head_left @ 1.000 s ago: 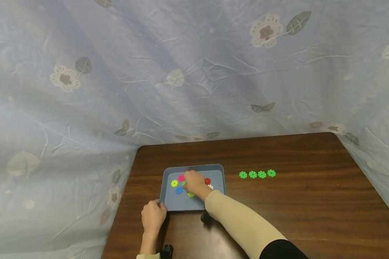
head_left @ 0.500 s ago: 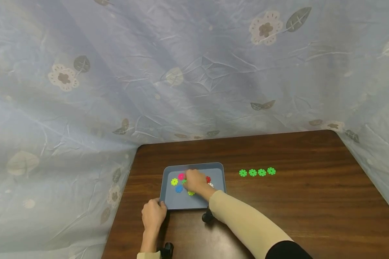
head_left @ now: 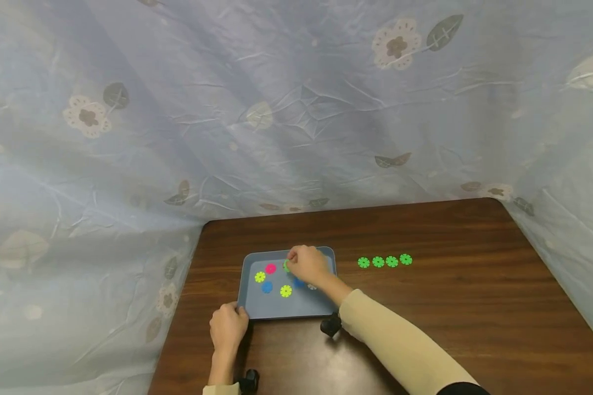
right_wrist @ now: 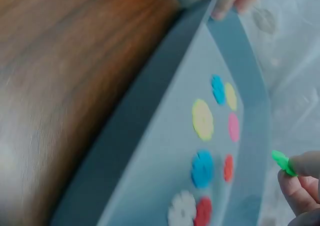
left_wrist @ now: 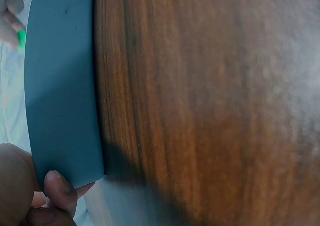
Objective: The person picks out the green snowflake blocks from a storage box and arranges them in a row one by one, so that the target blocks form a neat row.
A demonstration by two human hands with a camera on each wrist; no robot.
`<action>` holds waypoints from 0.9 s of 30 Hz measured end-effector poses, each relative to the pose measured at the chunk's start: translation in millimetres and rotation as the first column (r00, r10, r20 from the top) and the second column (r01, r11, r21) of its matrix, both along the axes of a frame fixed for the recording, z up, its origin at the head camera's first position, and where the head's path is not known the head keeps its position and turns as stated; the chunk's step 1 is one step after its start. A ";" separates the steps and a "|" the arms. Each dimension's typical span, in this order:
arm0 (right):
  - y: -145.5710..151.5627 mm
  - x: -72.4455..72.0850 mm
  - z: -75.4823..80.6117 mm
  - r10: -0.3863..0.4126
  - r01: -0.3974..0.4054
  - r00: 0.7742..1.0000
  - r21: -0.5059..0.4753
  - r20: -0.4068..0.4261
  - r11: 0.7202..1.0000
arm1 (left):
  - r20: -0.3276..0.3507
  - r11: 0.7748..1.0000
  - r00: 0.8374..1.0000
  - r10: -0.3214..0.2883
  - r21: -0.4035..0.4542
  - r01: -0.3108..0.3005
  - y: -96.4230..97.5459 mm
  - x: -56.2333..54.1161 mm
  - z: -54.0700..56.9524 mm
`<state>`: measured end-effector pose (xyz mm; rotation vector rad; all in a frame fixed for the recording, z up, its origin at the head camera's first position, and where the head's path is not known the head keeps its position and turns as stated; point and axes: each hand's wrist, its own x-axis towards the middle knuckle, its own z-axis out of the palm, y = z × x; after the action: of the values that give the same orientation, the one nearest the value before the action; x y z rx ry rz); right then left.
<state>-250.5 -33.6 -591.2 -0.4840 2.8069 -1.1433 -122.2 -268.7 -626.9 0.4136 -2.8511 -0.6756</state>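
Observation:
My right hand point(head_left: 308, 266) pinches a green snowflake disc point(right_wrist: 283, 162) between thumb and fingertips, raised over the far part of a grey-blue tray point(head_left: 272, 310). At the tray's near left corner my left hand point(head_left: 227, 327) grips the rim, its thumb point(left_wrist: 59, 186) over the wall. Loose discs lie on the tray floor: yellow ones point(head_left: 286, 291), a pink one point(head_left: 270, 269), blue ones point(head_left: 267, 287), a white one point(right_wrist: 181, 209) and red ones point(right_wrist: 228, 168). In the head view my right hand hides the red discs.
Right of the tray, several green discs point(head_left: 378, 262) form a row on the brown wooden table point(head_left: 449, 307). A pale floral cloth point(head_left: 257, 159) hangs behind the table and along its sides. Black wrist cameras point(head_left: 331, 325) sit low beside the wrists.
My right hand has picked up the green disc from among the others and risen slightly toward the right and back. The left hand keeps its grip on the tray corner.

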 end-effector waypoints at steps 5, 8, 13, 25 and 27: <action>35.7 0.1 11.6 -0.078 0.078 0.997 -0.073 0.002 0.994 | 0.016 1.000 1.000 -0.004 0.004 0.004 -1.1 0.2 0.7; 56.0 0.0 13.8 -0.131 0.130 0.991 -0.098 0.004 0.987 | 0.022 1.000 1.000 -0.004 0.008 0.004 -2.1 0.2 2.1; 89.7 -0.1 14.6 -0.206 0.205 0.979 -0.120 0.008 0.971 | 0.018 1.000 1.000 -0.013 0.010 0.013 -2.3 0.3 4.5; 181.9 9.1 6.3 -0.342 0.342 0.939 -0.103 0.009 0.934 | 0.054 1.000 0.999 -0.003 0.028 0.001 0.9 0.5 2.9; 198.6 12.3 1.8 -0.361 0.360 0.932 -0.103 0.012 0.927 | 0.060 1.000 0.998 0.002 0.027 -0.003 1.0 0.7 3.0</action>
<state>-238.2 165.1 -589.4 0.0325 2.9325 -1.3540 -121.5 -267.7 -623.9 0.4491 -2.9003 -0.7135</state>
